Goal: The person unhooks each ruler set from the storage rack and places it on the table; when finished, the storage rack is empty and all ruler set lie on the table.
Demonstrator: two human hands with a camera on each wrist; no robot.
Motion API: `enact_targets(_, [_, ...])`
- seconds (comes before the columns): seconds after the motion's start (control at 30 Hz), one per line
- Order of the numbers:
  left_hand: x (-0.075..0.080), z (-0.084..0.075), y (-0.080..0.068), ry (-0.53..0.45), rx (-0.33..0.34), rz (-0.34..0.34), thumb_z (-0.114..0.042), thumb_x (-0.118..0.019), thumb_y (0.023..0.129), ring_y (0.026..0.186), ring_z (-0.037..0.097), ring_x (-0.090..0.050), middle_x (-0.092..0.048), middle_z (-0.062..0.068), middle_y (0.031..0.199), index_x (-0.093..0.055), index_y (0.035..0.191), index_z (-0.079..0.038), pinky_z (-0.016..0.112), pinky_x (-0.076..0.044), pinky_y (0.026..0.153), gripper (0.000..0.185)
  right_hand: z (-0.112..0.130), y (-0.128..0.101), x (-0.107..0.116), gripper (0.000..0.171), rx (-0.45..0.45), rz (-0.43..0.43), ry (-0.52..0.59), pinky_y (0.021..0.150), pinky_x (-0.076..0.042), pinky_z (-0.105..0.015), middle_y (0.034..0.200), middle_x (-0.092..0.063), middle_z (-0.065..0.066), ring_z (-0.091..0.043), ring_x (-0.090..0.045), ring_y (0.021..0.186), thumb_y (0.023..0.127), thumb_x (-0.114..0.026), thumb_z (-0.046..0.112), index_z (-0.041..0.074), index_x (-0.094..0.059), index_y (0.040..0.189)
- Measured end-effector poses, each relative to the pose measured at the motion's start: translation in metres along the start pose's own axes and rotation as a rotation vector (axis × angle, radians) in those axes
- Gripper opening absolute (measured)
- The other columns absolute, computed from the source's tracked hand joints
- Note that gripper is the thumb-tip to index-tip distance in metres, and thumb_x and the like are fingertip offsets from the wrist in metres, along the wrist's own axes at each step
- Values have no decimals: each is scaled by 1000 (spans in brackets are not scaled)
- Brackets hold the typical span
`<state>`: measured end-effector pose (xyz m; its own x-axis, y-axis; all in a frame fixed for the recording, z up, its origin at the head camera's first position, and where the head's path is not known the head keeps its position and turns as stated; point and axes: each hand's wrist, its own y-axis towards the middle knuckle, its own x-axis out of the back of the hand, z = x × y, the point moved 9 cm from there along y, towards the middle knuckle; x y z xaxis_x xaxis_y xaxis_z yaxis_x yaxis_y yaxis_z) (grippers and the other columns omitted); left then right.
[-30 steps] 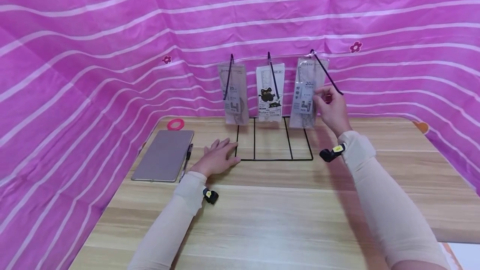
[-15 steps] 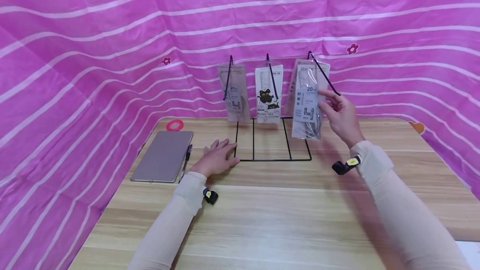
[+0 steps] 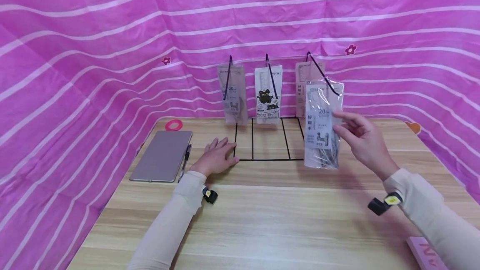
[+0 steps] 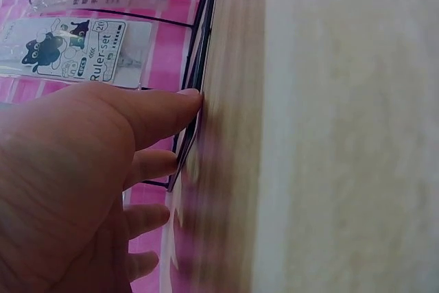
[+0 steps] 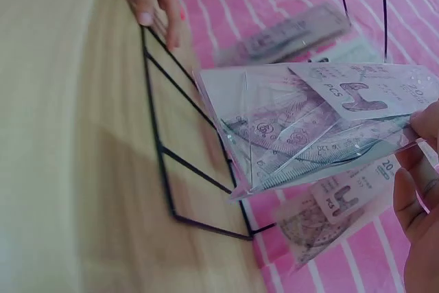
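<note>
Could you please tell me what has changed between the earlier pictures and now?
The right hand has drawn the front ruler packet along the right hook toward the person, uncovering another packet behind it. A pink box now shows at the lower right. The left hand stays on the wire base; the left packet and middle packet hang as before.

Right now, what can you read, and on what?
"20": clear plastic packet in right hand; left clear packet; right clear packet; white cat-printed packet
"好帮手": held, right clear packets
"PCS": held, right clear packets
"Ruler-set": white packet
"N": pink box, rest unclear
Yellow wrist labels, other print: too small
</note>
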<state>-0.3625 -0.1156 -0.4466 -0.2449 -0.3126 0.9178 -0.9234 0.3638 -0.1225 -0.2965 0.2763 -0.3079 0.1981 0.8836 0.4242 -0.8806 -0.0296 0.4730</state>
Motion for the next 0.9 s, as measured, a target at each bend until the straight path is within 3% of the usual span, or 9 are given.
enact_targets(0.2, [-1, 1, 1, 2, 5, -1, -55, -58, 104, 163, 46, -3, -16, 12, 177, -38, 164, -25, 67, -3, 131, 70, 12, -30, 12, 38, 32, 5, -18, 74, -57, -10, 112, -74, 27, 3, -70, 91, 101, -67, 0, 3, -65, 139])
enact_targets(0.57, [2, 4, -1, 11, 12, 1, -56, -57, 104, 163, 47, -3, -16, 13, 177, -37, 165, -24, 67, -2, 130, 71, 32, -67, 23, 46, 125, 43, -38, 77, -59, -11, 109, -74, 18, 4, -71, 89, 93, -65, -19, -4, -64, 136])
enact_targets(0.7, [3, 3, -2, 8, 10, -6, -55, -57, 104, 163, 47, -4, -18, 13, 177, -39, 164, -24, 68, -3, 130, 70, 13, -68, 31, 47, 82, 56, -50, 74, -59, -11, 102, -74, 16, 2, -71, 84, 95, -65, -16, -2, -63, 139])
enact_targets(0.9, [1, 0, -1, 16, 5, -5, -55, -57, 104, 163, 47, -5, -19, 13, 177, -39, 164, -24, 68, -3, 130, 69, -45, -53, 63, 49, -20, 101, -109, 69, -56, -13, 98, -74, 23, 2, -69, 80, 101, -64, -3, 5, -57, 149])
